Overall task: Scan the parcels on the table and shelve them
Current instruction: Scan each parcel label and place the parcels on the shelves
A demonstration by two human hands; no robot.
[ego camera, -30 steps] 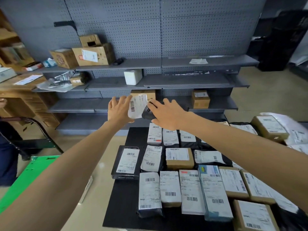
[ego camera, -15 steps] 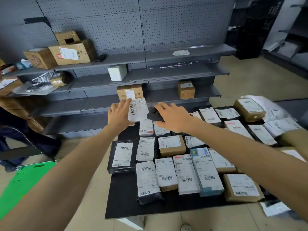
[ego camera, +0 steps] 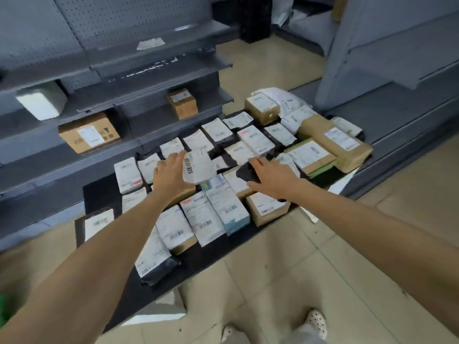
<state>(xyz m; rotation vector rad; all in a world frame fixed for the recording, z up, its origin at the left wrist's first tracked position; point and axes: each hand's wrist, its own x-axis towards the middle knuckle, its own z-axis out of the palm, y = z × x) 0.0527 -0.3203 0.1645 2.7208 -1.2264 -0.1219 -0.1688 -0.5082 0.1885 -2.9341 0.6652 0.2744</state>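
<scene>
While aloft, one parcel, one scanner

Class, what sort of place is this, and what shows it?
Probably a parcel depot or stockroom: labelled parcels cover a black table, grey shelving holds boxes, and the right hand holds a dark scanner.

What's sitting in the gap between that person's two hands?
In the head view, the white-labelled parcel held by the left hand fills most of the gap, and the black scanner in the right hand juts into the rest.
</scene>
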